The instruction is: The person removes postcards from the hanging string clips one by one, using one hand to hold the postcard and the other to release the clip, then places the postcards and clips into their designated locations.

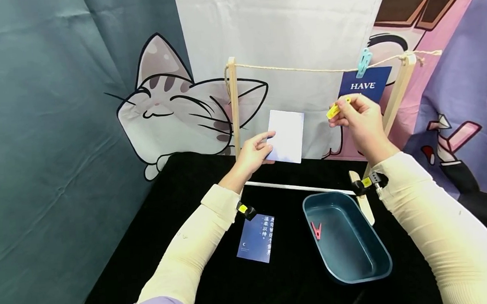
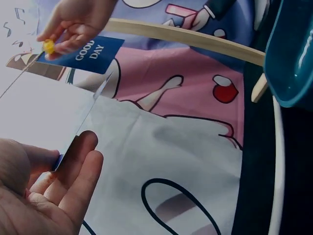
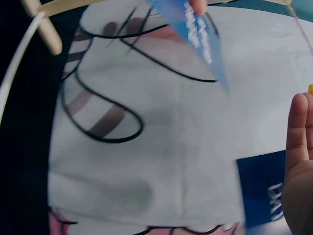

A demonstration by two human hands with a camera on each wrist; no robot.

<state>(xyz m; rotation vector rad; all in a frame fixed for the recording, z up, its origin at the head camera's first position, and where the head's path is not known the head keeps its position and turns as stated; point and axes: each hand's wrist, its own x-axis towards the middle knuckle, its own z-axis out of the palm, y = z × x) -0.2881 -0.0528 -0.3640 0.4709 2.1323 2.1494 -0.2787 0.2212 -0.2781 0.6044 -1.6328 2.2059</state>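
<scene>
My left hand [image 1: 252,154] pinches a postcard [image 1: 286,136] by its left edge, between thumb and fingers. In the head view the card shows a pale, blank-looking side; the right wrist view catches its blue side with white writing, blurred. My right hand [image 1: 363,122] is raised right of that card and pinches a yellow clothespin [image 1: 333,112] with thumb and fingertips. Behind the right hand, a dark blue card [image 1: 363,86] reading "HAVE" hangs from a rope [image 1: 288,68] by a light blue clothespin [image 1: 363,63]. "GOOD DAY" is readable on it in the left wrist view.
A wooden frame [image 1: 234,106] carries the rope, with a white bar [image 1: 295,186] low down. On the black cloth [image 1: 149,248] lie a blue card [image 1: 256,238] and a dark teal basin [image 1: 343,238] containing a pink clothespin [image 1: 316,231]. Printed curtains hang behind.
</scene>
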